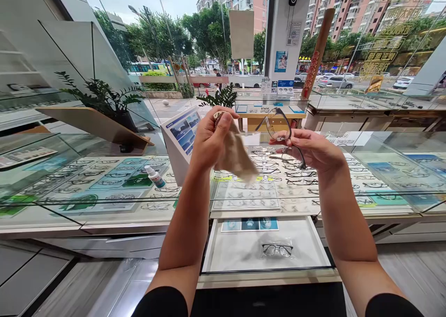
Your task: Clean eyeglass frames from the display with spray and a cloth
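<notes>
In the head view, we see the right hand's (322, 151) fingertips partly hidden behind the eyeglasses (289, 129) they pinch, and the left hand (212, 138) curled tight on a hanging cloth (237, 155). Both forearms reach forward, black sleeves (162, 303) cut off below. The eyeglasses stand steeply on end above the glass counter (114, 229).

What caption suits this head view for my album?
Left hand holding a beige cloth, right hand holding thin dark-rimmed eyeglasses, at a clear glass display counter with an open white drawer.
</notes>
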The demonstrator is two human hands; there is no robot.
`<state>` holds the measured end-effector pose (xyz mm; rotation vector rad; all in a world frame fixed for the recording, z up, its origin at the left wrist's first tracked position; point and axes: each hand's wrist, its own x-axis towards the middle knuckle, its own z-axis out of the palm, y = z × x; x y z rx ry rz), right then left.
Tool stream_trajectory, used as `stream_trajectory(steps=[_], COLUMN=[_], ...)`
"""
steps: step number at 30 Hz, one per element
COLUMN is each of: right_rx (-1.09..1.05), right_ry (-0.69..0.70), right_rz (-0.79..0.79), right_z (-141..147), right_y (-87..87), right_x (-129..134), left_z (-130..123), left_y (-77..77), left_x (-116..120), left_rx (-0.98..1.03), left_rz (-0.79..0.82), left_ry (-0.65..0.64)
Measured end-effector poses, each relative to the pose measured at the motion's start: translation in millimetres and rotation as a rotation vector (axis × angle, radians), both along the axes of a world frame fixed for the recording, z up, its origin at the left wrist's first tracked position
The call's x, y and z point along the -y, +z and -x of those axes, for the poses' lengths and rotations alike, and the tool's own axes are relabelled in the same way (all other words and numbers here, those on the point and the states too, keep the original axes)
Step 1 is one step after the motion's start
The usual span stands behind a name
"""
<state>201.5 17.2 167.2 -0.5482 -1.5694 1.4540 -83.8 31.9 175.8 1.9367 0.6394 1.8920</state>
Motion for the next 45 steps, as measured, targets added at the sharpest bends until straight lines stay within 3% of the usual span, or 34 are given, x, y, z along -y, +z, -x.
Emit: stream_trajectory(steps=[5, 18, 33, 35, 40, 45], right_rx=[0.003, 0.18, 0.237, 0.202, -0.108, -0.057], right_ry=[-0.009, 0.001, 0.008, -0.093, -0.615, -0.848], right_rz=[-0.012, -0.147, -0.23, -0.287, -0.614, -0.88], right_z=[-1.8, -5.2, -8.6, -6.2, 8.0, 20.4], right_y=[0.4, 6.6, 9.5, 10.0, 10.1, 4.5], right_x=[2.4, 11.0, 18.4, 23.2, 36.4, 32.5], left_z=[-5.2, -27.8, -27.0, -26.4, -23.7, -22.4], left_y=[-3.1, 0.3, -2.1, -1.6, -1.7, -4.1], left_x=[4.7, 20.5, 19.5, 21.0, 24.4, 28.3], left_rx=[-0.051, -0.47, -0.454, -0.419, -0.214, -0.03], left_rz=[-0.129, -0.267, -0.329, -0.337, -0.323, -0.254], left_ry=[0.055, 0.13, 0.136, 0.151, 0.273, 0.352])
